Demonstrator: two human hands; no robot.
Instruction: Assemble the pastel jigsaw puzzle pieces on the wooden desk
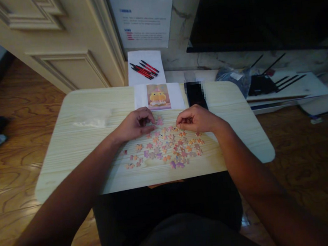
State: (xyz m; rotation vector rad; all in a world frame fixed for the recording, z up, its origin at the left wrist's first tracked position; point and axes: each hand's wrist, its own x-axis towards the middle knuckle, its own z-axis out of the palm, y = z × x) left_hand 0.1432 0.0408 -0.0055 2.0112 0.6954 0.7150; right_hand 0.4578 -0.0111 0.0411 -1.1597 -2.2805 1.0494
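Several small pink, orange and purple jigsaw pieces (pixel 166 148) lie scattered on a pale wooden table (pixel 79 146). My left hand (pixel 135 124) rests at the upper left of the pile, fingers curled, fingertips pinching at a pink piece (pixel 159 120). At the upper right of the pile, my right hand (pixel 197 118) has its fingers closed on a small piece. A reference picture (pixel 158 96) of a yellow cartoon figure lies just beyond both hands.
A dark phone (pixel 195 93) lies right of the picture. A clear plastic bag (pixel 92 120) sits on the table's left. Red and black pens (pixel 144 69) lie on white paper behind. A router (pixel 264 82) stands on a low shelf at right, a door at left.
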